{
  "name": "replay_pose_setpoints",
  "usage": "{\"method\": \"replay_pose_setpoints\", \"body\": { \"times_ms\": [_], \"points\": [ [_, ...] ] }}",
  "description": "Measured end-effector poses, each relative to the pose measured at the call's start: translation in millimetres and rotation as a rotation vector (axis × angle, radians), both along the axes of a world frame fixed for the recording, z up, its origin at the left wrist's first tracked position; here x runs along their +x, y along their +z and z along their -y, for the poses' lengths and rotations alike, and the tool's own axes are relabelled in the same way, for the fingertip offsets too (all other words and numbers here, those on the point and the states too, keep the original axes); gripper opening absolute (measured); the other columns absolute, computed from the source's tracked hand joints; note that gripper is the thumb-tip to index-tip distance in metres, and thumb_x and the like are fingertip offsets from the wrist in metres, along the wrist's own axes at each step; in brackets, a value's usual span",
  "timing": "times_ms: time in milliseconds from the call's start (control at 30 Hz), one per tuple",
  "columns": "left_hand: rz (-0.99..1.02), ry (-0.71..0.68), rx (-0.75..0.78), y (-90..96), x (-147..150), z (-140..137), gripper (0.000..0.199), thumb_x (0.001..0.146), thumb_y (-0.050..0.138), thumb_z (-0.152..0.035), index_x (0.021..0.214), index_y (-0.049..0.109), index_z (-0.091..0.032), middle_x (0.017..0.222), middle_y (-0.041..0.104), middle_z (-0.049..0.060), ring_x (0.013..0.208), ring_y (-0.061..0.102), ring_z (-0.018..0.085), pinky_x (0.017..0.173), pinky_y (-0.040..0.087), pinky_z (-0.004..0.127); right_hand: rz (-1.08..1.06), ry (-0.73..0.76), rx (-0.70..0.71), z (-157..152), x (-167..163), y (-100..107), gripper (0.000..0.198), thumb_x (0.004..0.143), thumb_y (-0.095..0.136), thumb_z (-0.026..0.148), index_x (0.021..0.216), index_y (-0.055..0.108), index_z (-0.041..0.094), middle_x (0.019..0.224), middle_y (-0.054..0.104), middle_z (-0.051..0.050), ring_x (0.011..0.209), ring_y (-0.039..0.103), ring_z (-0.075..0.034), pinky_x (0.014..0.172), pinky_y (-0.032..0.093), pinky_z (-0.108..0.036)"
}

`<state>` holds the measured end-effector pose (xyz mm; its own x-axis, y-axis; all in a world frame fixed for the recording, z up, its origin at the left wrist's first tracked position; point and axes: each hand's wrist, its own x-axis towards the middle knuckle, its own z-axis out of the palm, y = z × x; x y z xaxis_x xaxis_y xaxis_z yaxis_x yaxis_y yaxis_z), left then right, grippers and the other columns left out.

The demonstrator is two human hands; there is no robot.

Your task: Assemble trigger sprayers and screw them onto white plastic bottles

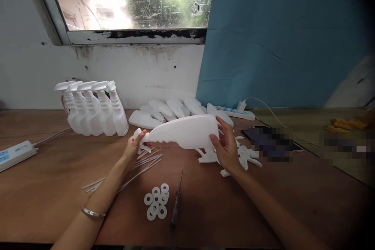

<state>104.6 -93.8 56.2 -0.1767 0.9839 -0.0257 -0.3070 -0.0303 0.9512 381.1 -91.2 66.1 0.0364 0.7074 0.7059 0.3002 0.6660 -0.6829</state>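
A white spray bottle (187, 131) lies sideways in the air above the table, its spray head to the left and its base to the right. My left hand (133, 147) is closed round the trigger spray head (140, 137). Gripping the base end is my right hand (227, 146), thumb on the near side and fingers behind. Thin white tubes (143, 162) lie on the table below my left hand. Several white ring washers (156, 201) are heaped nearer to me, beside a screwdriver (176, 203). Loose white trigger heads (244, 154) lie behind and beside my right hand.
Several upright spray bottles (95, 107) stand in a row at the back left. White bottles (172, 109) lie along the wall. Power strips (17, 154) sit at the left and back right. Dark phones (269, 140) lie at the right. A window (131, 0) is above.
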Motion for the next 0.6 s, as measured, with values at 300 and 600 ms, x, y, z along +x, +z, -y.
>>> {"method": "replay_pose_setpoints", "body": {
  "times_ms": [300, 600],
  "points": [
    [0.133, -0.098, -0.021, 4.7, -13, 1, 0.030, 0.062, 0.066, -0.029, 0.084, 0.056, -0.012, 0.064, 0.061, 0.001, 0.051, 0.057, 0.011, 0.042, 0.048, 0.020, 0.077, -0.051, 0.261, 29, -31, -45, 0.064, 0.084, 0.043, 0.036, 0.137, 0.010, 0.023, 0.138, 0.021, -0.012, 0.126, 0.029, -0.028, 0.103, 0.028, -0.049],
    [0.011, 0.010, -0.114, -4.4, -23, -13, 0.029, 0.062, 0.068, -0.035, 0.070, 0.052, -0.013, 0.046, 0.051, -0.004, 0.033, 0.046, 0.008, 0.028, 0.037, 0.017, 0.241, 0.145, 0.368, 14, -23, -71, 0.078, 0.075, 0.056, 0.038, 0.133, 0.005, 0.025, 0.121, 0.038, -0.013, 0.104, 0.050, -0.027, 0.082, 0.048, -0.045]
  ]
}}
